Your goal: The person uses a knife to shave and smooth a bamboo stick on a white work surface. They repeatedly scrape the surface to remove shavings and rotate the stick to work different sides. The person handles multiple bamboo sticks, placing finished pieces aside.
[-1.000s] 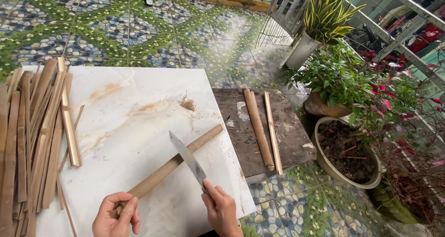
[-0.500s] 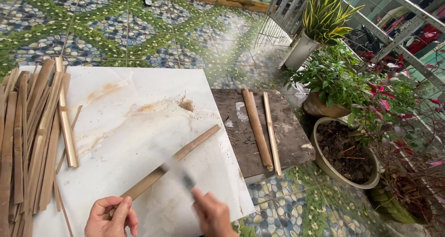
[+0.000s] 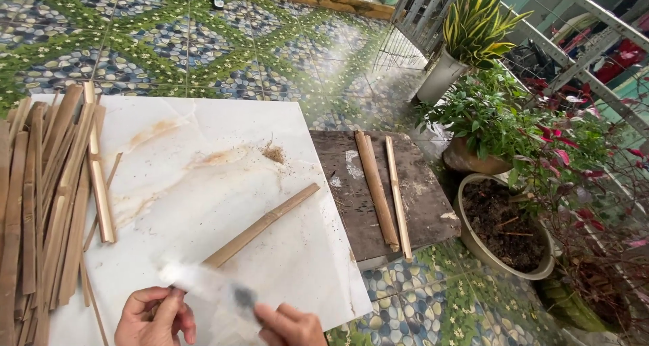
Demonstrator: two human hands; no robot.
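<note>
The left hand (image 3: pixel 154 317) has its fingers curled around the near end of a long, tan, split bamboo stick (image 3: pixel 263 225), gripping it at the near edge of the white marbled stone slab (image 3: pixel 203 136). The right hand (image 3: pixel 291 326) is closed on the handle of a knife with a broad metal blade (image 3: pixel 203 283), blurred, lying across the stick's near end just beside the left fingers. The stick runs slantwise up toward the slab's right edge. A heap of flat brown bamboo strips (image 3: pixel 47 197) covers the slab's left edge. Beside the right edge lies a dark wooden board (image 3: pixel 419 197) carrying two bamboo lengths (image 3: pixel 382 190). Potted green plants (image 3: pixel 487 116) stand beyond it.
</note>
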